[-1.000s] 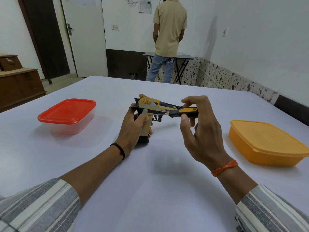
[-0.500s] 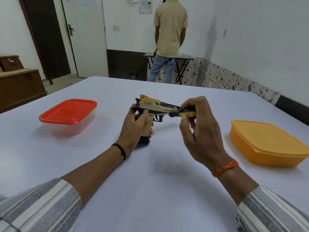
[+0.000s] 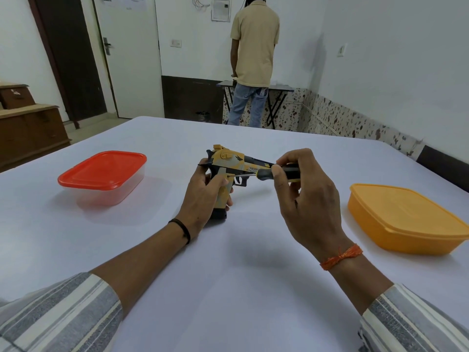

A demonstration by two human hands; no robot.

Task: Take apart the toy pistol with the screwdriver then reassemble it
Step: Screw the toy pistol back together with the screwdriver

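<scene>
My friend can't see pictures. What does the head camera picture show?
A person's left hand grips a yellow toy pistol upright on a white table, while the right hand holds a screwdriver with its tip at the pistol's side. A red-lidded box sits left, an orange box right.

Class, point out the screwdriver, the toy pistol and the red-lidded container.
screwdriver [image 3: 264,174], head view, front of its handle.
toy pistol [image 3: 228,158], head view, yellow rear of its slide.
red-lidded container [image 3: 101,170], head view, middle of its lid.

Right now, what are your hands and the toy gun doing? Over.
Left hand grips toy pistol upright. Right hand holds screwdriver, tip at grip. Nothing blocking.
</scene>
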